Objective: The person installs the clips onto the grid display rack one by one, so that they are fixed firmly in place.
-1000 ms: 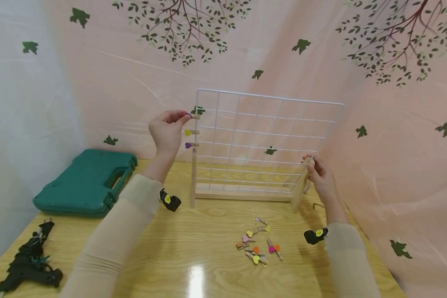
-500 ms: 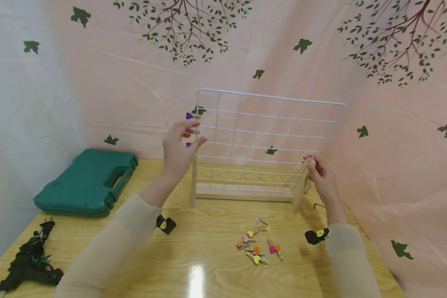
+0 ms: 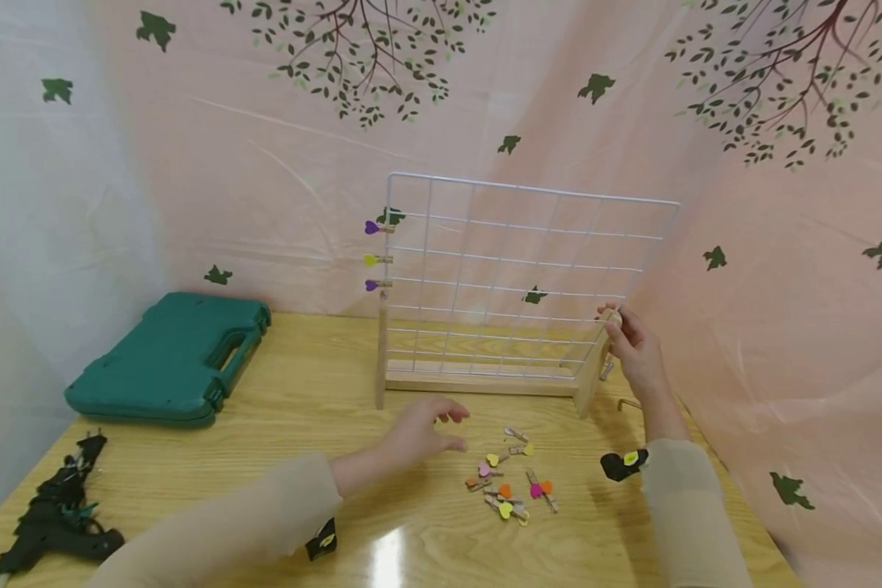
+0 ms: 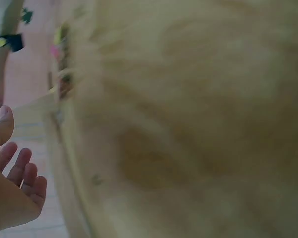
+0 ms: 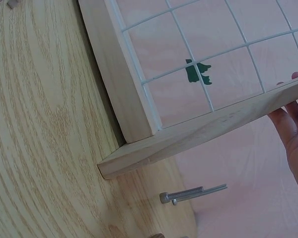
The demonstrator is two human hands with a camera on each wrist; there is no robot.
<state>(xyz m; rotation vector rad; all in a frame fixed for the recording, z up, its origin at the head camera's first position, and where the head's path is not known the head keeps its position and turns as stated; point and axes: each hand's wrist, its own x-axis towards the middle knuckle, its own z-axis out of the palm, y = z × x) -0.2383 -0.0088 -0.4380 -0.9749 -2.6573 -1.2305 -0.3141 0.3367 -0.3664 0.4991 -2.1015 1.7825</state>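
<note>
My left hand (image 3: 422,429) is over the table with fingers apart and nothing between them, just left of a loose group of small wooden clothespins (image 3: 505,494) with coloured hearts. In the left wrist view the same hand (image 4: 15,183) shows relaxed fingers. At the back stands a white wire grid rack (image 3: 518,190) on a wooden base. My right hand (image 3: 635,347) grips the top of its right wooden upright (image 3: 591,367); the right wrist view shows fingers (image 5: 295,116) around that wood. Clipped on the grid's left edge are a purple-heart clothespin (image 3: 372,228), a yellow one (image 3: 371,260) and another purple one (image 3: 372,285).
A green plastic case (image 3: 169,359) lies at the back left, with a black glue gun (image 3: 59,514) in front of it. Slim metal pieces like bolts (image 5: 193,193) are beyond the right upright. A printed pink curtain (image 3: 301,163) hangs close behind the table.
My left hand has let go of the top purple clothespin, leaving it clipped on the grid, and moved down and right toward the loose clothespins. My right hand has stayed on the upright.
</note>
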